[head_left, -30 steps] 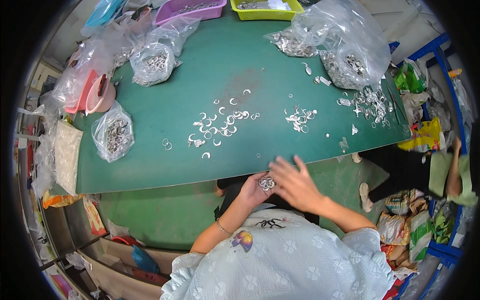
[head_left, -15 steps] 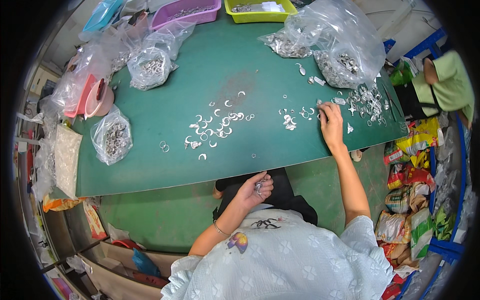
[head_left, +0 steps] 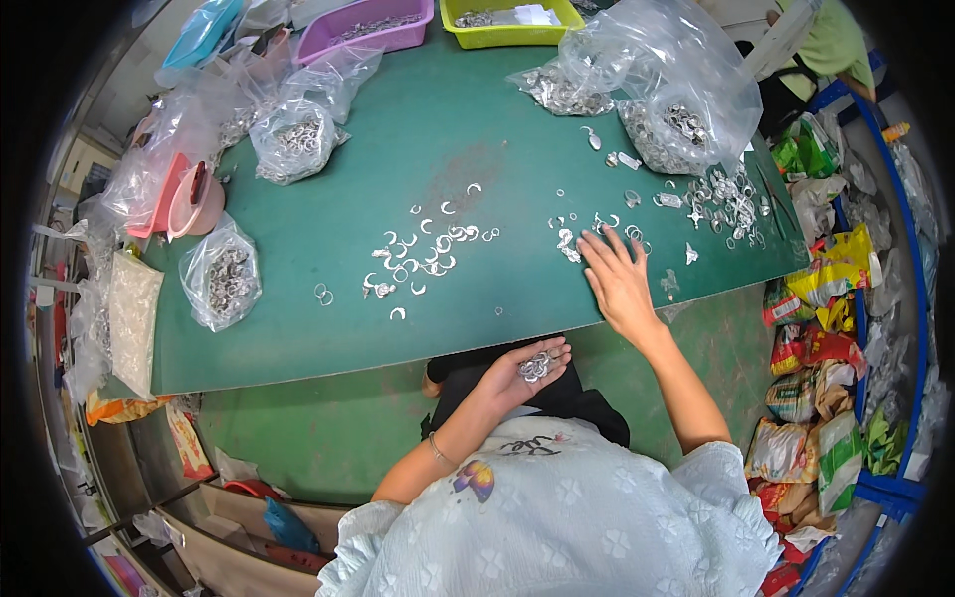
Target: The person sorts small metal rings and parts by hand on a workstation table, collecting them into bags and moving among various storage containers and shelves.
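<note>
My left hand [head_left: 522, 373] is palm up just below the table's near edge, fingers loosely cupped around a heap of small silver metal rings [head_left: 538, 367]. Over the table's right half, my right hand [head_left: 619, 279] is palm down with its fingers spread. Its fingertips reach a loose group of small silver pieces; some rings [head_left: 637, 235] lie beside them, and a little pile of silver pieces [head_left: 568, 245] sits just to their left. Silver crescent-shaped pieces [head_left: 435, 249] are scattered mid-table. A larger heap of mixed silver pieces [head_left: 731, 204] lies at the right.
Clear plastic bags of metal pieces [head_left: 668, 129] [head_left: 227, 274] stand on the green table [head_left: 298, 234]. A purple tray [head_left: 403, 40] and a yellow-green tray [head_left: 477, 37] are at the back, pink containers [head_left: 199, 207] at left. A person in green [head_left: 836, 45] is beyond the right corner.
My right hand has moved left and nearer, its fingers now spread. My left hand has uncurled, showing the rings in its palm. The person in green has moved farther back.
</note>
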Motion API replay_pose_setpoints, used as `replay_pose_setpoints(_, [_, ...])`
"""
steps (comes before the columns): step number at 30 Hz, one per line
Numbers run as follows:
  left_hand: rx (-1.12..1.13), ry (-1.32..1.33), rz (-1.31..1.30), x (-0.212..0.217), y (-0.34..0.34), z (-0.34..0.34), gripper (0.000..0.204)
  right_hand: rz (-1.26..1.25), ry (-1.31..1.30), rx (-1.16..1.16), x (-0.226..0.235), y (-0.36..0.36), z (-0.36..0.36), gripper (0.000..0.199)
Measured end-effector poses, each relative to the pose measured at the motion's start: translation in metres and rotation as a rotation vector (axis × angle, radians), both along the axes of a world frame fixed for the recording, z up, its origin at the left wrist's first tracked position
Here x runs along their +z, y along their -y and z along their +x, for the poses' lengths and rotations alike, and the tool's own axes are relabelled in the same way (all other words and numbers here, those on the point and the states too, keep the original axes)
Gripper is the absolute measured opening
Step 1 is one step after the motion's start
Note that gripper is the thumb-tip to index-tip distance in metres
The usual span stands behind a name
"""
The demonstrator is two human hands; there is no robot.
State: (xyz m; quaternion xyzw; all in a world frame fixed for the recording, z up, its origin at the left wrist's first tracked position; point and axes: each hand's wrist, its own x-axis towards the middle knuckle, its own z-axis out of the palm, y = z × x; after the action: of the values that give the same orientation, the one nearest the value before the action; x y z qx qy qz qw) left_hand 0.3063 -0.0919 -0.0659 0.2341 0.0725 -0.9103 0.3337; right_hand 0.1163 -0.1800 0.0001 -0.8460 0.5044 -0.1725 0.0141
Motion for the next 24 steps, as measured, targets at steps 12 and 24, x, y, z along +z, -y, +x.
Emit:
replay_pose_setpoints(12, [-0.003, -0.130, -0.027, 0.003, 0.008, -0.014, 0.040, 0.084, 0.025, -0.103, 0.007, -0.028, 0.007, 0.052])
replay_pose_setpoints(24, [0.094, -0.100, 0.017, -0.015, 0.002, -0.015, 0.022, 0.264, 0.181, 0.150, 0.003, -0.087, 0.019, 0.050])
